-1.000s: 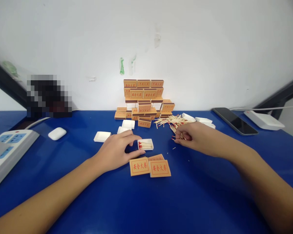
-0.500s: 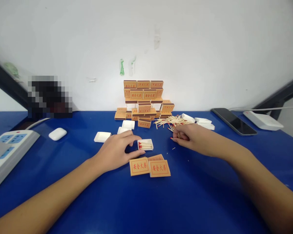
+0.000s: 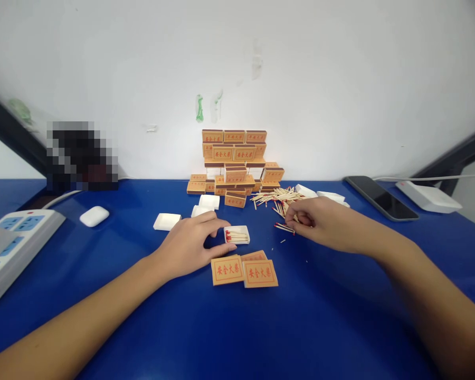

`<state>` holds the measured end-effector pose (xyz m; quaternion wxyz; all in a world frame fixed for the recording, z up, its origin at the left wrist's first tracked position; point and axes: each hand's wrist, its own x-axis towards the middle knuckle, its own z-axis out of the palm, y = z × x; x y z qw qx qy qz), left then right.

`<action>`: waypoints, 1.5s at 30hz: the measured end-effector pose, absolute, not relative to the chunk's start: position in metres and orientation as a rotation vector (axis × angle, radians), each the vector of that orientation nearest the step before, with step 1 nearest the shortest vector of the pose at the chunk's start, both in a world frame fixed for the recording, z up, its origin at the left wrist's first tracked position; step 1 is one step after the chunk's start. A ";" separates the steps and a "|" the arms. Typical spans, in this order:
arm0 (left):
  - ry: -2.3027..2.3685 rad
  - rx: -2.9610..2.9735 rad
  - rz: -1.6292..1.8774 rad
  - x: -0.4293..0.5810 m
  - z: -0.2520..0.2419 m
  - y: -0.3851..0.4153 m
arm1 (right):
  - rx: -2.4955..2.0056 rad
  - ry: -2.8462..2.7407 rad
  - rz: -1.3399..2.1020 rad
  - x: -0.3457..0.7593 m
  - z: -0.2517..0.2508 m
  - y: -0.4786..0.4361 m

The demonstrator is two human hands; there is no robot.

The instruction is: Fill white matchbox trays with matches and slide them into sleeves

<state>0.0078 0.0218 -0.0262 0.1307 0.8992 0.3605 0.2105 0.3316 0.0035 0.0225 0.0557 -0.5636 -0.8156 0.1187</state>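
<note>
My left hand [image 3: 196, 238] rests on the table, its thumb and index finger around the left end of a small white matchbox tray [image 3: 243, 228]. In the tray lie several matches [image 3: 237, 237] with red heads to the left. My right hand [image 3: 314, 219] is closed at the near edge of a loose match pile [image 3: 277, 195], thumb and fingers pinched together. A few matches [image 3: 284, 228] show at its fingertips; the curled fingers hide the rest. Just in front of the tray are several orange matchbox covers [image 3: 260, 273] with red lettering, partly overlapping.
Stacked matchboxes [image 3: 234, 153] stand against the wall. White trays [image 3: 167, 221] lie left, others [image 3: 332, 197] right behind my right hand. A phone [image 3: 380, 197] and white device [image 3: 427, 196] are far right. A power strip [image 3: 27, 248] and white case [image 3: 94, 216] are at left.
My right hand has shifted slightly right, and more matches now show at its fingertips. My left hand keeps its place at the tray.
</note>
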 end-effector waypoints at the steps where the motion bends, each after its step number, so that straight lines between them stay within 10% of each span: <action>1: 1.044 2.615 0.616 0.008 -0.026 0.022 | -1.712 -2.473 0.360 0.333 0.022 0.003; 45: 1.049 2.613 0.609 0.008 -0.026 0.021 | -1.996 -2.424 0.131 0.317 0.009 0.000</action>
